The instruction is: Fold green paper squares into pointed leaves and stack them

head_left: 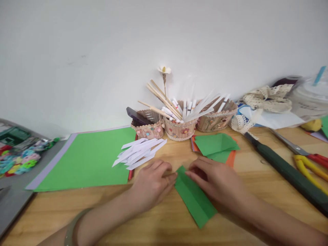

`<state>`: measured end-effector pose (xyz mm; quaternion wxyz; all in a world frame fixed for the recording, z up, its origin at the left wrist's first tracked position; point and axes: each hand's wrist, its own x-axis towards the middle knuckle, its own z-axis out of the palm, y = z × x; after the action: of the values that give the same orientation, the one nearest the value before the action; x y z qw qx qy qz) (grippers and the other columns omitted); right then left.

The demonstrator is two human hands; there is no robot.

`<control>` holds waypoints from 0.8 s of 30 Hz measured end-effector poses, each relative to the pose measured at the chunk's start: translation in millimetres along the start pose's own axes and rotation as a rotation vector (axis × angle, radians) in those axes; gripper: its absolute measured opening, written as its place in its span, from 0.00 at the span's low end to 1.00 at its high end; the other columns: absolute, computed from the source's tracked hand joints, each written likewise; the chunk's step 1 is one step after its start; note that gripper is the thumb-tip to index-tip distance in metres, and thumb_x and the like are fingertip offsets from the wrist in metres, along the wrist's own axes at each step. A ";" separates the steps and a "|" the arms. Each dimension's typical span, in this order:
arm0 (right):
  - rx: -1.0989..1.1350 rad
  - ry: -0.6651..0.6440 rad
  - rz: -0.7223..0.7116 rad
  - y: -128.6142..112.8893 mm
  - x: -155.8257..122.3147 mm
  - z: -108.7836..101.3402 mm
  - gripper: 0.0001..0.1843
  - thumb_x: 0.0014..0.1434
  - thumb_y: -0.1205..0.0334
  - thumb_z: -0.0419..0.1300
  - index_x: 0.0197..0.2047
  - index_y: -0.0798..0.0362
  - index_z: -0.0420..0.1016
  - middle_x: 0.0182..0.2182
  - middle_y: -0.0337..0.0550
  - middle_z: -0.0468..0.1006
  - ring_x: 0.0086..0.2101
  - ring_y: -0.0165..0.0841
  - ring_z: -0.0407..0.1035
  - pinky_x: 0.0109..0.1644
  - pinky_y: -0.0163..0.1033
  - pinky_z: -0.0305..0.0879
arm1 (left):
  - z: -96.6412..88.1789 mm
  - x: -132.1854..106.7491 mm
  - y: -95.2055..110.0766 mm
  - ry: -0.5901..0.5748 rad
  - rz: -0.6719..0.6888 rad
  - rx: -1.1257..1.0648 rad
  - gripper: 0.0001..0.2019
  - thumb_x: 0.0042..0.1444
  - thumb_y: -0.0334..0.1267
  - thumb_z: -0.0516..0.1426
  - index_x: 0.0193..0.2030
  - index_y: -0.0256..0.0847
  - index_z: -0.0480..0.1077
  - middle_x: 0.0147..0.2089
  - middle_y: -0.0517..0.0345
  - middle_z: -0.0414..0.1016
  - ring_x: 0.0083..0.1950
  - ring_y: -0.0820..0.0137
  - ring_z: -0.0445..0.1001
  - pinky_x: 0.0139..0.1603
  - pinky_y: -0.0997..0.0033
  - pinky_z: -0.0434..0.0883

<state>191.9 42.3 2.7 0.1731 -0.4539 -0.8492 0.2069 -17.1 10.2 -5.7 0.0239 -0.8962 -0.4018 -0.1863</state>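
Observation:
A creased piece of green paper (196, 203) lies at a slant on the wooden table between my hands. My left hand (153, 184), with a ring on one finger, has its fingertips closed at the paper's upper left edge. At the upper right edge my right hand (216, 179) has its thumb and curled fingers pinched; its palm side is hidden. White paper strips (140, 152) lie in a loose pile beyond my left hand. Past my right hand is a small stack of green paper pieces (217, 145) with orange ones beneath.
Large green sheets (87, 160) lie at left, beside colourful fuzzy pieces (22, 160). Decorated baskets (180, 131) against the wall hold sticks, markers and glue sticks. At right are a dark green glue gun (289, 171), scissors (310, 167), lace ribbon (269, 99) and a plastic cup (311, 97).

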 end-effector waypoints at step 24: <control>-0.052 0.145 -0.312 4.6 -1.2 21.2 0.07 0.59 0.72 0.53 0.36 0.54 0.71 0.31 0.42 0.74 0.33 0.33 0.68 0.36 0.38 0.64 | 9.9 -0.7 -8.2 0.065 0.202 0.016 0.10 0.64 0.31 0.49 0.36 0.35 0.71 0.36 0.57 0.75 0.40 0.70 0.70 0.39 0.71 0.71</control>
<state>185.5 39.5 -18.0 0.2521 -0.3347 -0.8997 0.1223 -20.4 17.2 -16.0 0.0627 -0.9255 -0.3099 -0.2087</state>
